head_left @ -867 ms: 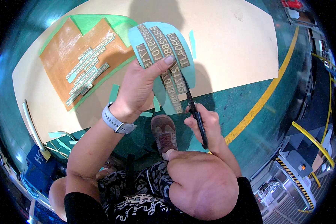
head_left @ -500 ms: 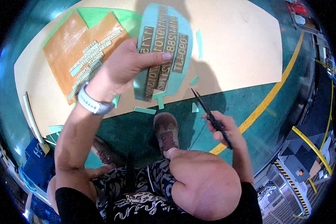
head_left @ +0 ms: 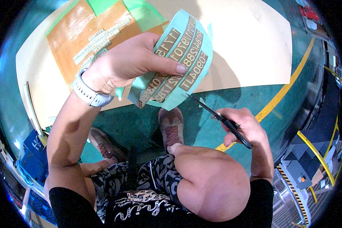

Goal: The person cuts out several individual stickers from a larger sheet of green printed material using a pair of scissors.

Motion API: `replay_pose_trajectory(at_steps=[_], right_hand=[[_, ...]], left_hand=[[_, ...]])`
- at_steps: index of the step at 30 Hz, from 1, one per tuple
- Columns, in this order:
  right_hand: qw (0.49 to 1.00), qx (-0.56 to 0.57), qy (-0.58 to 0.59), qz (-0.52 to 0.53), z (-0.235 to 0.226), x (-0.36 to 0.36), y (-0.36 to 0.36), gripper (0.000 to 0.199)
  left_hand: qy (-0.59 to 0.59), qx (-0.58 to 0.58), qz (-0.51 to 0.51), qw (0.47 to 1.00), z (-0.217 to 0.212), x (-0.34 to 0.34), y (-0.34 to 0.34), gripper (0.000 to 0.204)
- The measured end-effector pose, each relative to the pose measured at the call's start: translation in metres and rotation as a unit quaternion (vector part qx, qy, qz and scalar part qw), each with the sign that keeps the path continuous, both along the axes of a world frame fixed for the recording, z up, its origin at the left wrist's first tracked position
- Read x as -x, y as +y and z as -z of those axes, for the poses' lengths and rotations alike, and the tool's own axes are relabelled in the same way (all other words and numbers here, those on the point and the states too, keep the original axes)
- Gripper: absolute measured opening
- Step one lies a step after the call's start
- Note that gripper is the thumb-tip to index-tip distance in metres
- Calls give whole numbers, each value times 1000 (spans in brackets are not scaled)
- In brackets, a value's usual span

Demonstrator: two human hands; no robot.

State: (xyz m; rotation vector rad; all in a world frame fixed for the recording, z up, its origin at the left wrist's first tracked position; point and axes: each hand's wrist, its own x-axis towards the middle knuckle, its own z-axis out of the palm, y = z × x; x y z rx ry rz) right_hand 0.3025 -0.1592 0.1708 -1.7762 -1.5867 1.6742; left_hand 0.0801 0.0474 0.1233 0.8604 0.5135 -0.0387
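My left hand (head_left: 140, 59) grips a pale teal flexible sheet (head_left: 172, 102) with rows of raised, mirrored characters, the thumb lying across its face and the other fingers hidden behind. The sheet is tilted and held up off the floor. Black scissors (head_left: 231, 128) sit in my right hand (head_left: 249, 123), whose fingers are wrapped round the handles. Their blades point up and left and look nearly closed. The tips come to the sheet's lower right edge; whether they touch it I cannot tell.
A large cardboard sheet (head_left: 254, 49) covers the green floor (head_left: 140, 131) in front of me. On it lie an orange-brown sheet (head_left: 70, 28) with similar character strips and a bright green sheet (head_left: 144, 17). A yellow floor line (head_left: 288, 83) runs along the right.
My left hand has shifted right with the teal sheet and tilted it. My right hand has moved slightly right and down; the scissor tips are now beside the sheet's edge.
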Motion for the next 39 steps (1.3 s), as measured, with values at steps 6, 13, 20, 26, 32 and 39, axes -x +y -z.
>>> replay_pose_trajectory(at_steps=[6,13,20,26,32,39], right_hand=[[999,-36,-8,-9,-2,2,-2,81],[999,-2,-11,-52,-12,-1,2,64],[999,7,-21,-47,-13,-1,0,64],[998,-45,-19,-29,-8,-1,-6,81],[997,-26,-38,-62,-15,1,1,62],[997,-58,-22,-35,-6,1,-2,79]], left_hand=[[3,-3,7,1000,-2,-3,-4,36],[2,2,10,1000,-6,-4,-7,35],[15,14,14,1000,-5,-6,-9,35],[13,17,0,1000,-5,-8,-13,35],[12,21,-7,1000,-5,-6,-14,34],[6,29,-9,1000,-1,-7,-13,36]])
